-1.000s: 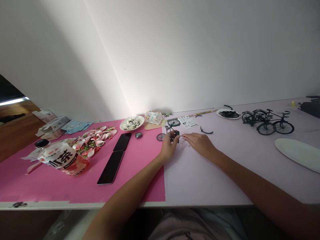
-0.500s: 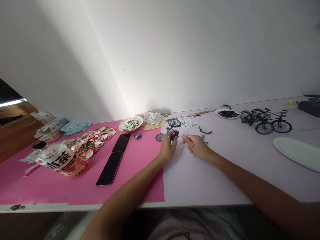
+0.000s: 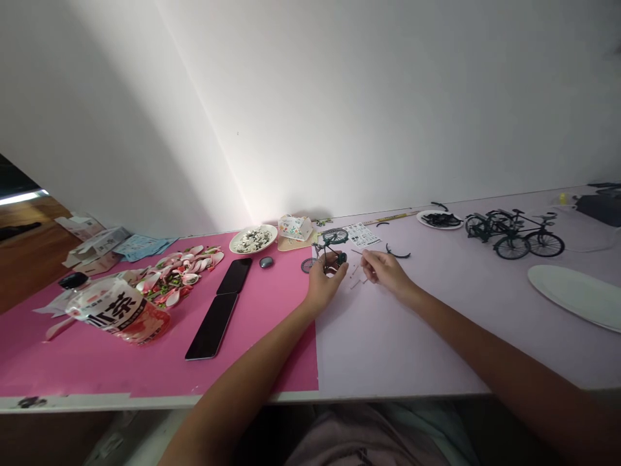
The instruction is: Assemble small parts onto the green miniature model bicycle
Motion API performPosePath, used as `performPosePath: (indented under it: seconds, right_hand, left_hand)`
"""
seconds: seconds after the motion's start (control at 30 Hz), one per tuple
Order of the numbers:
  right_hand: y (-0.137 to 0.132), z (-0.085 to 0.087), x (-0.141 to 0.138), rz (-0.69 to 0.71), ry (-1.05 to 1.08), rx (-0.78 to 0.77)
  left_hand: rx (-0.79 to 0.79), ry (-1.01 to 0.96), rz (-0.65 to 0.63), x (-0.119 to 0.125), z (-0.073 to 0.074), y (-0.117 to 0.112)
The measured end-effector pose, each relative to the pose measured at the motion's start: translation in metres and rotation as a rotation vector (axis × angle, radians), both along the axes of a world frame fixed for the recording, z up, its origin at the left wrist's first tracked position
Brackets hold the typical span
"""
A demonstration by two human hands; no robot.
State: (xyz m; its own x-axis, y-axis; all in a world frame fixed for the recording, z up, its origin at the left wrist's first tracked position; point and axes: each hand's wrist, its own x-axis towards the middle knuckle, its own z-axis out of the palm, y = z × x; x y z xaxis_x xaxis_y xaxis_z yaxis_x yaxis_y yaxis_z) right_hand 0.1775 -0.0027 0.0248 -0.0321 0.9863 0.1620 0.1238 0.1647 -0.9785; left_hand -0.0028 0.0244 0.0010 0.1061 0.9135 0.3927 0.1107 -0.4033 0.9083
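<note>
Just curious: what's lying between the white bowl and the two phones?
A small grey pebble-like thing on the pink mat, seen in the head view.

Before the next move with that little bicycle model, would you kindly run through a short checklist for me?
1. Left hand grips the partly built bicycle model: ok.
2. Right hand pinches a thin pin-like part near the model: ok, though what the part is cannot be told.
3. Part lined up with its spot on the model: cannot tell, too small.
4. Loose wheel lies within reach, left of the left hand: ok.
5. Small loose pieces lie on the table between the hands, at risk of being swept: not ok.
6. Two phones lie apart from the hands: ok.
</note>
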Motion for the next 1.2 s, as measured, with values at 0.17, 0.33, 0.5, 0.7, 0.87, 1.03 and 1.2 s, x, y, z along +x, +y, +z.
performPosePath:
  seconds: [0.17,0.33,0.5,0.7,0.87,1.03,1.2]
  right_hand:
    - [0.004,-0.011,0.003,-0.158,-0.147,0.113]
    - [0.006,-0.019,-0.001,-0.080,-0.157,0.123]
    - [0.008,-0.020,-0.004,-0.067,-0.160,0.170]
    - [0.007,-0.028,-0.006,-0.011,-0.254,0.145]
    - [0.013,-0.022,0.005,-0.055,-0.417,0.198]
    - [0.033,-0.010,0.045,-0.269,-0.723,0.352]
    - [0.039,-0.005,0.078,-0.185,-0.858,0.183]
  left_hand:
    - [-0.065,0.015,-0.022,-0.001,-0.004,0.000]
    - [-0.126,-0.052,-0.084,0.002,-0.002,-0.005]
    - [-0.183,-0.108,-0.078,0.001,-0.003,-0.003]
    - [-0.187,-0.128,-0.020,0.001,0.000,-0.005]
    - [-0.169,-0.131,-0.029,0.002,-0.002,-0.002]
    - [-0.175,-0.116,-0.010,0.002,-0.005,0.001]
    - [-0.197,-0.085,0.012,0.003,-0.006,-0.001]
